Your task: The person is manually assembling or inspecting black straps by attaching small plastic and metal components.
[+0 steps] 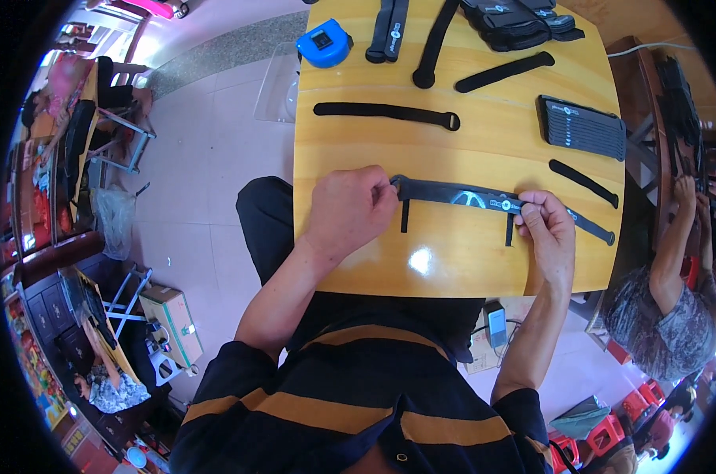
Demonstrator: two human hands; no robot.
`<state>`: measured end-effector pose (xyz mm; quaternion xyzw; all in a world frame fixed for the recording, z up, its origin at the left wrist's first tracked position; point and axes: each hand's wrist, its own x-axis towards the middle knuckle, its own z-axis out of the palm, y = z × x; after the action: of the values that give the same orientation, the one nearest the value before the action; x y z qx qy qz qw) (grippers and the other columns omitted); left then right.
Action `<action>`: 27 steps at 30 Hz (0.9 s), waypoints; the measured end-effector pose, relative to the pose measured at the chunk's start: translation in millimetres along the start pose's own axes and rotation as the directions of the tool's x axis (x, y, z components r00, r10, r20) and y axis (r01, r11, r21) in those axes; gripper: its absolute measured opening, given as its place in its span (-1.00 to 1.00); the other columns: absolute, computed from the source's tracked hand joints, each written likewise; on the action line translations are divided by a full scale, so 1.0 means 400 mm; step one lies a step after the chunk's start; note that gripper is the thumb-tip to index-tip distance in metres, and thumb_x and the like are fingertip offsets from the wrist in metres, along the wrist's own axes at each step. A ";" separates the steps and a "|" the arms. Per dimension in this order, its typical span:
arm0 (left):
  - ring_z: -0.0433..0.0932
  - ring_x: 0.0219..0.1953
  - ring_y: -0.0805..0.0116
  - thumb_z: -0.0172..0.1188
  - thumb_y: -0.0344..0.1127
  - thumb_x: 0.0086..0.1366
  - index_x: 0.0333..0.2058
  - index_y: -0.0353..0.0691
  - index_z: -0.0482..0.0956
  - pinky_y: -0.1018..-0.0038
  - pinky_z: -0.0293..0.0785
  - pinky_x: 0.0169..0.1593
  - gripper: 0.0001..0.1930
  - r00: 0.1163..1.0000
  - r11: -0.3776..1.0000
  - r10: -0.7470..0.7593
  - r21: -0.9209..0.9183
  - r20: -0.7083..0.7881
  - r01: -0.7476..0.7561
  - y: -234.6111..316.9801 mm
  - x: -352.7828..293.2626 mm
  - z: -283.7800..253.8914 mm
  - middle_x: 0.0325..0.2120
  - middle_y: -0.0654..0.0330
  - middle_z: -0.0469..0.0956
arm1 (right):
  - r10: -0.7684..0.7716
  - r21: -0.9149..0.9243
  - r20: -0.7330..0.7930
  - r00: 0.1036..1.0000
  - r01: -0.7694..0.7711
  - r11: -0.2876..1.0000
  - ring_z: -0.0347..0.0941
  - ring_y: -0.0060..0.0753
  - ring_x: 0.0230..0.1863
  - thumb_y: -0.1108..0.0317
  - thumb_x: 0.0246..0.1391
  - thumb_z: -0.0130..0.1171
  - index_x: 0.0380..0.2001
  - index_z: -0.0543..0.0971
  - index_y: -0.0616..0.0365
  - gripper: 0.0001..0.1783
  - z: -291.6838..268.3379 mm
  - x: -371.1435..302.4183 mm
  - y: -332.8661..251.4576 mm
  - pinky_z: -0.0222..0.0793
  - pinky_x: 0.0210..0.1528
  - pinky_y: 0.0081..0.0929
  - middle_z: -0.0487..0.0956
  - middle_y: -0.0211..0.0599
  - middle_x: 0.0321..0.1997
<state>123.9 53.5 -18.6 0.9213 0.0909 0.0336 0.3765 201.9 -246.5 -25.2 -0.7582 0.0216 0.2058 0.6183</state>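
A black hook-and-loop strap [437, 191] with a printed dark label lies stretched between my hands, low over the near part of the table. My left hand [348, 207] is closed in a pinch at its left end, beside the ring. At the other end, my right hand [548, 231] pinches the strap between thumb and fingers. Two thin dark strips hang or lie below the strap, one near each hand; whether they are attached cannot be told. Near my right hand are another strap [595, 227], partly hidden, and a short strap [583, 183].
On the yellow wooden table [358, 272] lie a ringed strap [386, 114], several other straps, a neat stack of labelled straps [583, 130] and a dark pile [520, 24]. A blue tape measure [324, 43] sits at the far left corner. Other people work at tables on both sides.
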 end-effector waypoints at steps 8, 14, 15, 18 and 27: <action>0.60 -0.54 -0.05 0.26 -0.34 0.16 -0.57 -0.25 0.58 0.16 0.52 -0.41 -0.83 0.999 1.000 -0.023 0.010 0.031 0.023 0.004 0.006 0.000 -0.66 0.00 0.56 | 0.024 -0.034 -0.011 1.000 -0.024 0.999 0.41 -0.78 -0.36 0.46 0.36 0.13 -0.07 0.61 0.18 -0.85 -0.002 0.004 0.003 0.28 -0.33 -0.82 0.58 -0.55 -0.35; 0.60 -0.54 -0.07 0.26 -0.33 0.16 -0.57 -0.24 0.58 0.15 0.51 -0.41 -0.83 1.000 0.999 -0.010 0.035 0.021 0.010 0.008 0.007 -0.001 -0.66 0.00 0.56 | 0.034 -0.032 -0.043 0.998 -0.036 0.999 0.36 -0.74 -0.41 0.48 0.32 0.14 -0.09 0.62 0.23 -0.84 0.008 0.006 -0.002 0.30 -0.33 -0.76 0.58 -0.49 -0.39; 0.60 -0.54 -0.07 0.26 -0.33 0.16 -0.56 -0.24 0.58 0.15 0.51 -0.41 -0.84 1.000 0.999 -0.022 0.032 0.022 0.021 0.011 0.006 -0.002 -0.66 0.00 0.56 | 0.035 -0.034 -0.047 0.998 -0.036 0.999 0.36 -0.74 -0.41 0.48 0.32 0.14 -0.09 0.62 0.23 -0.84 0.009 0.006 -0.002 0.30 -0.33 -0.76 0.58 -0.49 -0.39; 0.60 -0.53 -0.06 0.25 -0.34 0.15 -0.56 -0.24 0.57 0.15 0.52 -0.40 -0.85 0.999 0.999 -0.026 0.029 0.023 0.025 0.010 0.006 0.000 -0.65 0.01 0.56 | 0.032 -0.046 -0.049 0.998 -0.035 0.998 0.38 -0.74 -0.39 0.48 0.33 0.14 -0.09 0.62 0.23 -0.84 0.010 0.005 -0.001 0.31 -0.34 -0.76 0.59 -0.49 -0.37; 0.61 -0.53 -0.05 0.25 -0.35 0.15 -0.56 -0.23 0.56 0.15 0.52 -0.40 -0.85 1.000 0.999 -0.008 0.048 0.017 0.007 0.009 0.003 -0.003 -0.64 0.01 0.57 | 0.009 -0.065 -0.050 0.999 -0.012 0.998 0.42 -0.73 -0.37 0.48 0.33 0.13 -0.12 0.63 0.23 -0.86 0.012 0.004 -0.011 0.34 -0.33 -0.74 0.59 -0.49 -0.35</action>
<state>125.6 52.1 -15.4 0.9299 0.0919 0.0221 0.3554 203.2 -240.4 -22.4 -0.7827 0.0343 0.1908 0.5914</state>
